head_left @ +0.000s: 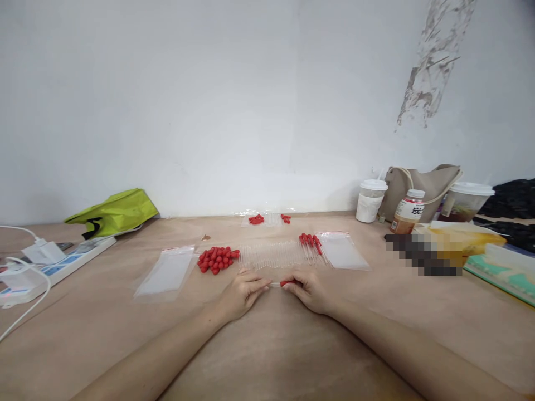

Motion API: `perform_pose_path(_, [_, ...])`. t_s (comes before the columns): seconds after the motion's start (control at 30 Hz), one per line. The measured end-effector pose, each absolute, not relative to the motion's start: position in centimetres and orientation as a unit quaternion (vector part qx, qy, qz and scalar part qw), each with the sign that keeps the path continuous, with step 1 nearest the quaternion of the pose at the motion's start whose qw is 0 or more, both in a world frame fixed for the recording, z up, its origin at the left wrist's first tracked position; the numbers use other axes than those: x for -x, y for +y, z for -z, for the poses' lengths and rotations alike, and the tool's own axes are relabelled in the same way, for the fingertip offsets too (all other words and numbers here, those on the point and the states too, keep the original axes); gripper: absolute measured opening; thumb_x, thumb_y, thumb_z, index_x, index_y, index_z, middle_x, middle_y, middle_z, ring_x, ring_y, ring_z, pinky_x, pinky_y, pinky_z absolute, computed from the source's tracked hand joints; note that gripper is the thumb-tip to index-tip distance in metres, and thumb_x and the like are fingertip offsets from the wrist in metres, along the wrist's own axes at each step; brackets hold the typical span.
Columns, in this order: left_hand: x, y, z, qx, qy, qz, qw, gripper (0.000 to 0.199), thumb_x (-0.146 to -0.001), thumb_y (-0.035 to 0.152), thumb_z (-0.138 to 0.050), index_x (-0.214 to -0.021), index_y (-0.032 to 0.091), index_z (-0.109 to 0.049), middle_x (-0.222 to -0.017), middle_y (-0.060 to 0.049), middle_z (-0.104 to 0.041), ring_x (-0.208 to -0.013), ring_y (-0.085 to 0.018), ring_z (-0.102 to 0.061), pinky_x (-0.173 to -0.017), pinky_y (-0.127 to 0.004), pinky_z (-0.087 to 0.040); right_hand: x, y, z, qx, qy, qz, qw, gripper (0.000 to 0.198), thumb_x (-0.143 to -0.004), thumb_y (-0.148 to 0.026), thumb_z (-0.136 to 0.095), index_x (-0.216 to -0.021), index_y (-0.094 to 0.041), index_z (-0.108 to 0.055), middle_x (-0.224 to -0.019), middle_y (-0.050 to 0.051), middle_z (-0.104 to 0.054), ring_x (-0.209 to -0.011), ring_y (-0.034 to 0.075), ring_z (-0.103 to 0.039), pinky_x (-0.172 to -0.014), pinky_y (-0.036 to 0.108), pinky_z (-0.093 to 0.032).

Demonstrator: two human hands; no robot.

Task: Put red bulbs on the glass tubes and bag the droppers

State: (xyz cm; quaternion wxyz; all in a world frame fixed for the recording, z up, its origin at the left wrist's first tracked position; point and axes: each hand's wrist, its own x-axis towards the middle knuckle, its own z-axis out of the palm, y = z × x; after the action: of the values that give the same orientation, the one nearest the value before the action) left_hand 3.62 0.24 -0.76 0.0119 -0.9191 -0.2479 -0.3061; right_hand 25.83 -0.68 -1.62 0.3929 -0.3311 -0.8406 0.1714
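Between the fingertips of my left hand is one end of a thin clear glass dropper tube. My right hand pinches a red rubber bulb at the tube's other end; the fingers hide how far the two overlap. Just beyond my left hand lies a pile of red rubber bulbs. A row of bare glass tubes stretches rightward from it. Several droppers with red bulbs lie side by side at the row's right end.
Clear zip bags lie left and right; more red pieces sit by the wall. A power strip and yellow-green bag are at left. Cup, bottle and beige bag stand at right.
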Motion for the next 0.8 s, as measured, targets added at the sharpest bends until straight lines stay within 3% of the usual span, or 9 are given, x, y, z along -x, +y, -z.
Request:
perform_pose_path(0.63, [-4.53,-0.39,0.57,0.902,-0.292,0.319,0.007,0.023,-0.087,0.025,-0.044,-0.104,0.019,-0.059,-0.080,-0.004,-0.064,-0.073,-0.015,-0.055,-0.071,-0.029,-0.039,-26.39,-0.43,1.02,0.335,-0.869,-0.027,0.363,0.018,-0.081,-0.033,-0.049,-0.080,-0.020,-0.061,-0.070,0.003,-0.059,-0.071,0.015,-0.049,-0.067,0.029,-0.035])
perform_pose_path(0.8, [-4.02,-0.31,0.24,0.899,-0.316,0.304,0.008,0.023,-0.088,0.028,-0.043,-0.090,0.019,-0.063,-0.073,-0.003,-0.064,-0.070,-0.016,-0.055,-0.070,-0.031,-0.038,-26.68,-0.62,0.79,0.334,-0.867,-0.010,0.370,0.020,-0.080,-0.034,-0.049,-0.075,-0.019,-0.060,-0.068,0.003,-0.059,-0.070,0.015,-0.049,-0.068,0.030,-0.034])
